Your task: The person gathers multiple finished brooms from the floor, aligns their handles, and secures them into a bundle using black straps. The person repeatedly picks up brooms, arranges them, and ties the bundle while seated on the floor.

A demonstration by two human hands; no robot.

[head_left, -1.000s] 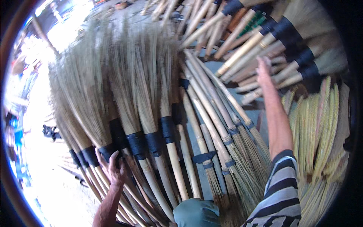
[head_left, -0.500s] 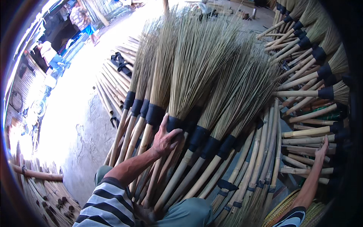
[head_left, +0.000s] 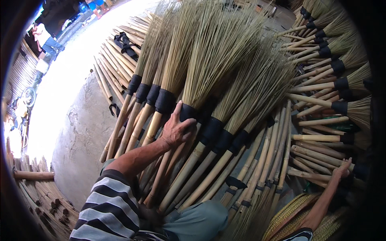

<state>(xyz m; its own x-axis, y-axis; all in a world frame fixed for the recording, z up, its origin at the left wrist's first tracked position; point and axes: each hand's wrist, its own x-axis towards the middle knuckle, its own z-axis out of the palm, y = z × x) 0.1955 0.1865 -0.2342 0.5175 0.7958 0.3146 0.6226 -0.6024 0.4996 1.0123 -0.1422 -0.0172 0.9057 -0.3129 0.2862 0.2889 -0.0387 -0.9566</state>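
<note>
Several grass brooms stand fanned out in front of me, their pale bristles upward and their wooden handles running down toward my knees. My left hand (head_left: 179, 127) grips one broom (head_left: 188, 112) at its black-wrapped neck, the index finger lying along the band. Out to the right, my right hand (head_left: 341, 169) is closed around a broom handle (head_left: 313, 156) close to its black band; the fingers are partly hidden. That broom lies among a stack of others pointing rightward, its bristles lost in the dark edge.
More brooms (head_left: 341, 83) are stacked along the right. Bare poles (head_left: 116, 56) with a black strap (head_left: 125, 43) lie at the far left. A yellow woven basket-like item (head_left: 287, 213) is at lower right. Loose stalks (head_left: 48, 201) lie lower left. A person (head_left: 45, 40) is at far left.
The view has shifted, so the stacked brooms sit slightly lower on the right. My right hand has moved a little nearer and closed on a handle; my left hand keeps its hold.
</note>
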